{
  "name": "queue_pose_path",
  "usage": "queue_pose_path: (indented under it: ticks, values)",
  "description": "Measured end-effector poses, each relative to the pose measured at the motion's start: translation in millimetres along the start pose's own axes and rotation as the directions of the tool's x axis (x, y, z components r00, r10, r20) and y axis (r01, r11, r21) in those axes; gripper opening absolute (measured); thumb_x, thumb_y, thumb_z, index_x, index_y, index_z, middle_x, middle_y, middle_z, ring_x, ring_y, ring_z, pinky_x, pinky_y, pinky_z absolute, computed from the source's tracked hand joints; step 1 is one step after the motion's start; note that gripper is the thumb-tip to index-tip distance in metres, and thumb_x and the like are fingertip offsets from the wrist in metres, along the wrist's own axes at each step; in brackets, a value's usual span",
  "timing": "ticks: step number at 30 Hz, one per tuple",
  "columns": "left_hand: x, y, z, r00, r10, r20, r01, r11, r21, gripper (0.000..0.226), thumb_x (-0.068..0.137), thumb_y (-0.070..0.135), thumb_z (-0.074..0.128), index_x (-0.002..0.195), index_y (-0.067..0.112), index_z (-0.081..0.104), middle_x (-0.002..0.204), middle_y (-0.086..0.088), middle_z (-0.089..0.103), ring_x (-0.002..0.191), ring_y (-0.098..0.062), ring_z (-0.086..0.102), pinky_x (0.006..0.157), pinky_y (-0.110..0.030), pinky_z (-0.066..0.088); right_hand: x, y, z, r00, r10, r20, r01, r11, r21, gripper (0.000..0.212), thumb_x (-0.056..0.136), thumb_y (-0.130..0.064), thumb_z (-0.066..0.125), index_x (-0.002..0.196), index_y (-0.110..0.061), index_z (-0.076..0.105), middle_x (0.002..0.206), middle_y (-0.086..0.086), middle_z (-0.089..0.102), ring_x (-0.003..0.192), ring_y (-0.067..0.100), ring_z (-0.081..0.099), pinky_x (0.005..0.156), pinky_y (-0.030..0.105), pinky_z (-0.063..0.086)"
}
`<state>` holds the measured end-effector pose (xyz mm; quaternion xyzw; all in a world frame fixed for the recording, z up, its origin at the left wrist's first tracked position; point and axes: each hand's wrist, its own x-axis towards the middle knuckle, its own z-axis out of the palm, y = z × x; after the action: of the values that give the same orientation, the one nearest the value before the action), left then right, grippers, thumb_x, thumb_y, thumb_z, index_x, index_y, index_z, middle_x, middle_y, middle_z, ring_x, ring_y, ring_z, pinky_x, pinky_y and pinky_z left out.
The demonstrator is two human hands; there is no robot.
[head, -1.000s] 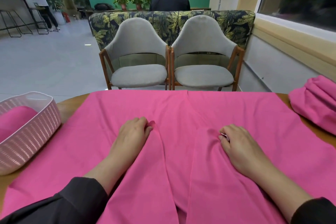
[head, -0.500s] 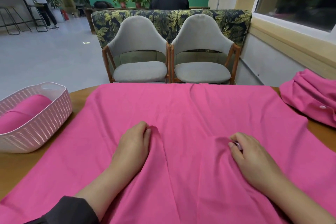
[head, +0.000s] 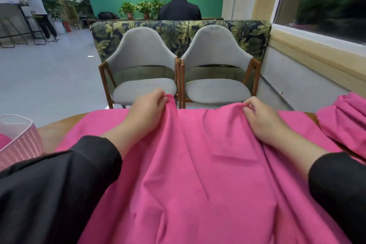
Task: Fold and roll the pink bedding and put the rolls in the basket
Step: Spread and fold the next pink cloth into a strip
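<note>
Your left hand pinches a fold of the pink sheet between thumb and curled fingers, lifting that edge up off the table. Your right hand does the same farther right, its fingers curled round a raised ridge of the same cloth. Both hands sit at the far side of the sheet, well apart from each other, and the fabric between them sags in soft creases that run back toward you. The sheet covers most of the wooden table and drapes over its near edge, below your black sleeves.

At the left edge stands the pink perforated basket, on the table just beside the sheet; a bit of pink cloth shows at its left, though you cannot tell from here whether that is a finished roll. On the far right lies a second bundle of pink bedding, bunched and loose, touching the spread sheet's right side.

Beyond the table stand two grey chairs side by side, backed by a leaf-patterned sofa. A person in dark clothes sits behind it, facing away, and another person stands at a counter far left.
</note>
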<state>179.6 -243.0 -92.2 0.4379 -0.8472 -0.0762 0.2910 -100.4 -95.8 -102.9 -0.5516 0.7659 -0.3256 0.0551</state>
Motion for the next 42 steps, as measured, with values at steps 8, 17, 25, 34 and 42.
queue_pose_path:
  ticks: [8,17,25,34,42]
  values:
    - [-6.4,-28.8,68.6,0.909,-0.008,0.417,-0.027,0.996,0.079,0.05,0.108,0.04,0.027,0.155,0.021,0.03,0.156,0.0,0.041,0.142,-0.021,0.04,0.123,-0.032,0.014,3.7,30.9,56.4,0.965,0.054,0.258,0.018,0.963,-0.27,0.026,0.108,-0.028,0.031,0.128,-0.018,0.044,0.156,-0.004,0.042,0.138,0.028,0.043,0.113,0.035,0.028]
    - [-39.8,-17.3,47.7,0.92,-0.045,0.39,0.005,0.995,0.103,0.052,0.109,0.037,0.025,0.159,0.023,0.021,0.162,-0.001,0.032,0.149,-0.017,0.025,0.12,-0.024,0.005,-30.6,16.0,41.8,0.954,0.084,0.288,0.006,0.954,-0.298,0.039,0.11,-0.028,0.026,0.147,-0.021,0.034,0.16,-0.011,0.032,0.146,0.021,0.032,0.119,0.028,0.014]
    - [-94.9,-21.6,33.8,0.921,-0.024,0.389,-0.014,0.996,0.094,0.051,0.108,0.039,0.02,0.158,0.025,0.021,0.162,0.002,0.031,0.148,-0.008,0.026,0.123,-0.024,0.004,-84.8,16.0,35.3,0.956,0.037,0.291,0.051,0.956,-0.288,0.04,0.108,-0.025,0.029,0.146,-0.017,0.037,0.158,-0.009,0.038,0.141,0.01,0.041,0.124,0.031,0.012]
    - [-160.3,-1.7,10.2,0.927,-0.014,0.374,-0.029,0.994,0.108,0.053,0.108,0.037,0.021,0.159,0.021,0.019,0.164,0.001,0.027,0.15,-0.006,0.021,0.125,-0.03,0.006,-153.6,6.9,22.4,0.958,0.005,0.287,0.081,0.954,-0.289,0.043,0.108,-0.025,0.028,0.15,-0.018,0.032,0.158,-0.008,0.036,0.146,0.007,0.032,0.124,0.031,0.01]
    - [-209.4,13.2,-5.8,0.929,-0.017,0.369,-0.032,0.992,0.126,0.055,0.108,0.037,0.02,0.16,0.02,0.016,0.164,-0.001,0.025,0.151,-0.007,0.017,0.124,-0.029,0.004,-202.8,3.7,14.9,0.962,-0.023,0.272,0.104,0.952,-0.289,0.044,0.108,-0.025,0.029,0.151,-0.018,0.032,0.159,-0.008,0.036,0.148,0.006,0.029,0.124,0.03,0.01]
